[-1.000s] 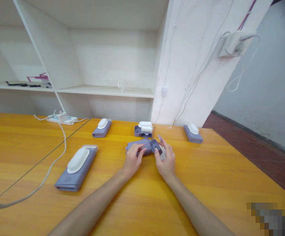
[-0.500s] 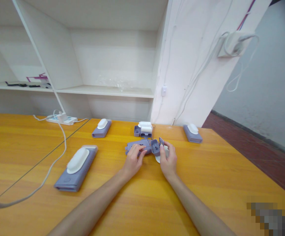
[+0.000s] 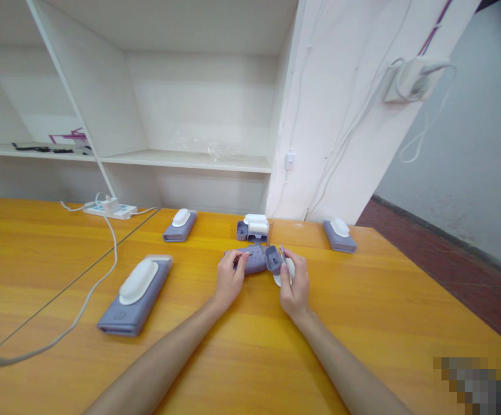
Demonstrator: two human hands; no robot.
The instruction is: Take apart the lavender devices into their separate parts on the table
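"Where's the part, quick?"
"Purple body (image 3: 255, 261), on the worktop (image 3: 250, 357), just ahead and to the right of my left fingers (image 3: 239, 271). They're over its left end, hiding some of it."
"Long axis?"
"Roughly side to side, across my view."
"Nearer hand?"
"Left. From my right fingers (image 3: 285, 281) it lies off to the left, with the open cup (image 3: 273, 259) in between. Cup's at the body's right end, hollow side facing me. Looks touching; can't tell if joined."
"Finger state?"
"Left: thumb and forefinger bent close together, dark bit (image 3: 236, 261) between. Can't tell if I've got hold of it or it belongs to the body. Right: closed, pinching the thin purple flap (image 3: 282, 254) beside the cup, white cover (image 3: 291, 267) tucked in that hand, partly hidden."
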